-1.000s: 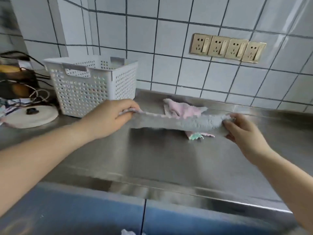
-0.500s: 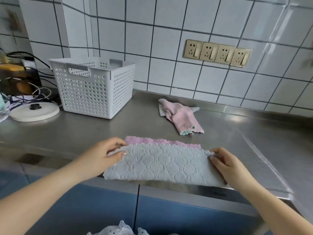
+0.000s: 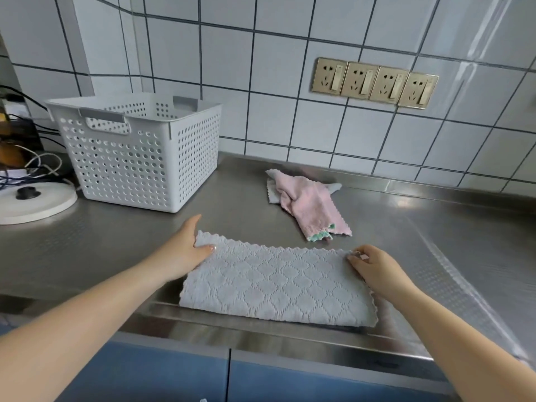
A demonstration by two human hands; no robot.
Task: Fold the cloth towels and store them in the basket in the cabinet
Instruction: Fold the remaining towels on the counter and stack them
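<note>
One fold looks done: my left hand (image 3: 185, 250) pinches the grey towel's (image 3: 275, 285) far-left corner, my right hand (image 3: 374, 268) its far-right corner, at the steel counter's (image 3: 116, 242) front edge. Next I'd fold it crosswise, then reach for the basket (image 3: 139, 152).

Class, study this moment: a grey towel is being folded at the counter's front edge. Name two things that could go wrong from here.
1. The grey towel lies at the counter front edge; a careless push could slide it off.
2. The left hand and right hand each hold only a far corner; if either grip slips, the fold may end uneven.
</note>
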